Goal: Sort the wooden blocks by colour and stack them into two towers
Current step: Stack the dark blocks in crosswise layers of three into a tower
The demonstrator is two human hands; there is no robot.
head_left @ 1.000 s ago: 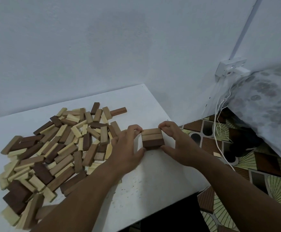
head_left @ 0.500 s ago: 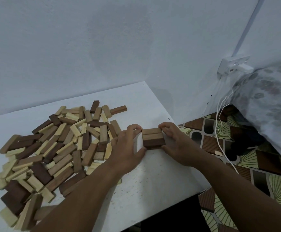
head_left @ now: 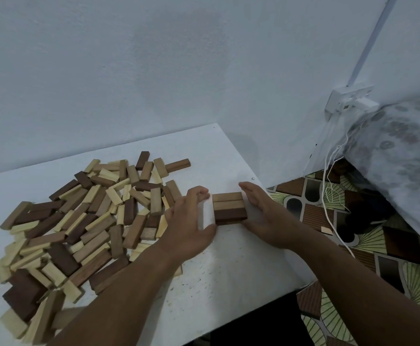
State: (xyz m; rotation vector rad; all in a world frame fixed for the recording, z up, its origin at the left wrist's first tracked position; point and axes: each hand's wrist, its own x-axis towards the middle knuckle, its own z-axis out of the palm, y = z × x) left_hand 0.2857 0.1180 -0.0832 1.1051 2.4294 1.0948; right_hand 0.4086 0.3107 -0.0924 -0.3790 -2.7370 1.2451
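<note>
Three brown wooden blocks point(head_left: 229, 208) lie side by side as one flat layer on the white table point(head_left: 228, 275), near its right edge. My left hand point(head_left: 191, 222) is curved at their left ends, with the index fingertip at the far corner and the thumb at the near corner. My right hand point(head_left: 262, 213) lies with straight fingers pressed flat against their right ends. A big loose pile of light and dark wooden blocks point(head_left: 79, 221) covers the left half of the table.
The table's right edge is just beyond my right hand, with patterned floor point(head_left: 328, 221) below. White cables point(head_left: 328, 186) hang from a wall socket point(head_left: 348, 101). A patterned cloth bundle point(head_left: 403, 156) sits at the right. The wall stands close behind the table.
My right hand's fingers have straightened from curling round the far right corner to lying flat against the blocks' ends. My left hand and the blocks have stayed in place.
</note>
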